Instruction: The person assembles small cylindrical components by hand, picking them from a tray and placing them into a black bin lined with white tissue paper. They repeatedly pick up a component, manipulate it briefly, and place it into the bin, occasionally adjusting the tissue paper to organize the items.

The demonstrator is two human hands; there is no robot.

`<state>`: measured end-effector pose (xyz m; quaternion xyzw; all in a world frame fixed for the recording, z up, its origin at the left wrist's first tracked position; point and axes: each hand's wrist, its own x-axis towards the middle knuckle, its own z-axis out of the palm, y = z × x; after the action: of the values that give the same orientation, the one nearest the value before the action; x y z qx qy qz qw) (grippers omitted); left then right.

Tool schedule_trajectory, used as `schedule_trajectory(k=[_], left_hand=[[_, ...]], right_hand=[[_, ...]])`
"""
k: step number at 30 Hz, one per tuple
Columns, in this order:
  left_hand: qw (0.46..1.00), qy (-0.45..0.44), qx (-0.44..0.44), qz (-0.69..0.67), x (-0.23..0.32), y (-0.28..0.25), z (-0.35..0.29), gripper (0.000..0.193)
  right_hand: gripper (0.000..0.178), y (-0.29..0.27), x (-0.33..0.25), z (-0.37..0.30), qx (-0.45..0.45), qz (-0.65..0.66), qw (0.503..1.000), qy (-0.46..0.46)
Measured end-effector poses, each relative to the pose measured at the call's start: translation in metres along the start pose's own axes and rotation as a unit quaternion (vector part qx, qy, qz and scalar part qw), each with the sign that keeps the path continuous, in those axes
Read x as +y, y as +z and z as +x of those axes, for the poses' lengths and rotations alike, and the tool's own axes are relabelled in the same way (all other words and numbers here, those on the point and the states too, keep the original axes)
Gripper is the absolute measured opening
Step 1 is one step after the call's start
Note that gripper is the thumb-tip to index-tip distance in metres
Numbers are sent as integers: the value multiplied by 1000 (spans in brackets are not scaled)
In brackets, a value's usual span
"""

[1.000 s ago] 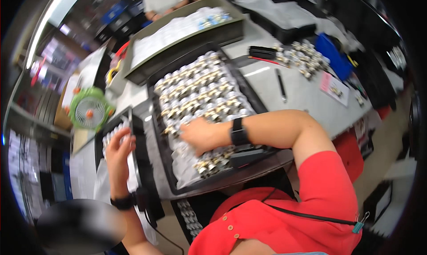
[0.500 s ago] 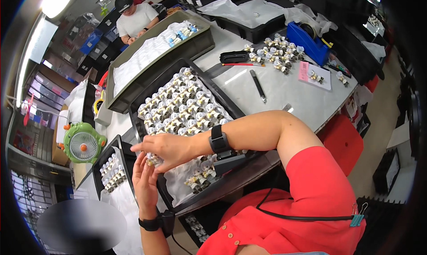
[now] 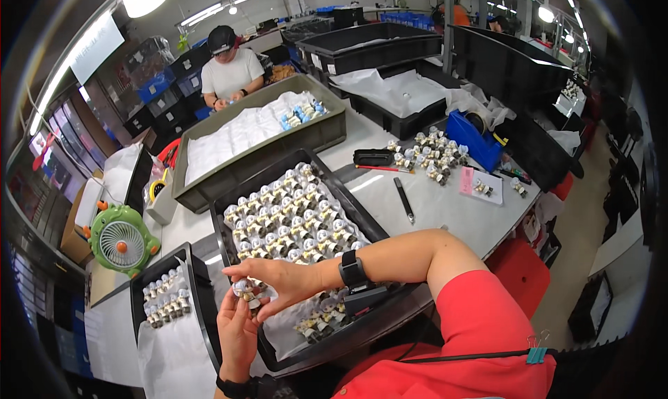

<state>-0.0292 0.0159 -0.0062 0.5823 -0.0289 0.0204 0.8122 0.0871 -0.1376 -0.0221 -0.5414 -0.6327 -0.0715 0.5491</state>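
Your left hand [image 3: 236, 333] and right hand [image 3: 282, 279] meet and pinch one small metal fitting [image 3: 243, 291] between them, just over the near-left rim of the big black tray [image 3: 362, 221] packed with like fittings on the table [image 3: 445, 204]. A smaller black tray [image 3: 198, 288] sits just left, a green fan [image 3: 120, 240] beyond it. A pink slip [image 3: 466, 180] and blue bin [image 3: 473, 140] lie far right.

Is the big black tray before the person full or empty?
Mostly full: rows of small metal parts cover the black tray; white liner shows at its near end.
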Motion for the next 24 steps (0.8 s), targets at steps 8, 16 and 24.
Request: schedule_trajectory(k=[8,16,24], left_hand=[[999,31,34,19,2,8,-7,45],[998,57,12,33,-5,9,-4,59],[993,103,2,51,-7,5,-1,57]], right_hand=[[93,10,2,2,6,-11,1000,-3],[89,4,-6,3,10,-73,997,-9],[92,8,-1,4,1,-101,995,-14]])
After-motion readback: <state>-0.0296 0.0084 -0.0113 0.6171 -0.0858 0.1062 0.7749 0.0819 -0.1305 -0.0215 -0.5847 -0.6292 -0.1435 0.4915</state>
